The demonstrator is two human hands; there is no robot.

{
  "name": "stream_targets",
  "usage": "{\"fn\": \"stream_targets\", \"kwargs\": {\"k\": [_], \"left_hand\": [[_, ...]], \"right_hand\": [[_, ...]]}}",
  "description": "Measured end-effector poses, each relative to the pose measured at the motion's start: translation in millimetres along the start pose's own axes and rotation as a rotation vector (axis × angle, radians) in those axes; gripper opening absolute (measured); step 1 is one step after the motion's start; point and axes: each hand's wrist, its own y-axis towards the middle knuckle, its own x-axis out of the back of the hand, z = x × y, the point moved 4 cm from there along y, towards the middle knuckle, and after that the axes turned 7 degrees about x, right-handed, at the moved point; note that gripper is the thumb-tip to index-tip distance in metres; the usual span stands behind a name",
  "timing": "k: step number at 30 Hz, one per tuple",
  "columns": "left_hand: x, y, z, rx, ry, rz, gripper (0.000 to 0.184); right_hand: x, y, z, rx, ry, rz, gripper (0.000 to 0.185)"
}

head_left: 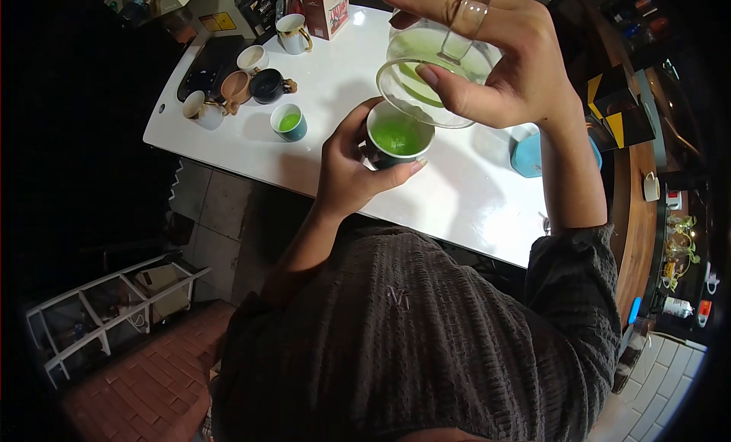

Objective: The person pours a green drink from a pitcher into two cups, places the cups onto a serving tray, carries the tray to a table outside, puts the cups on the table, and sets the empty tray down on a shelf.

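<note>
My left hand point(348, 166) is wrapped round a cup point(391, 162) with a white inside and a dark outside, holding bright green liquid. Above its rim, my right hand point(506, 65) grips a clear glass jug point(411, 116) by its handle. The jug is tilted with its mouth over the cup, and some pale green liquid shows inside it. Whether a stream is falling I cannot make out. To the left on the white table point(251, 156) stands a smaller teal cup point(289, 124), also with green liquid in it.
Several mugs stand at the table's left, among them a black mug point(268, 86) and a brown mug point(236, 86). A white mug point(292, 34) and a red-and-white box point(327, 12) are at the back. A blue container point(526, 157) sits by my right forearm.
</note>
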Motion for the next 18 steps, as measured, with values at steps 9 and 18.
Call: {"fn": "stream_targets", "kwargs": {"k": [9,18], "left_hand": [[-4.5,-3.2,3.1,0.005,-0.007,-0.037,0.075],[-11.7,-7.6,-1.0,0.004,0.064,-0.079,0.072]], "right_hand": [[-1.8,-5.4,-6.7,0.125,0.035,-0.037,0.046],[0.8,-7.2,-9.6,0.233,0.076,-0.025,0.047]]}}
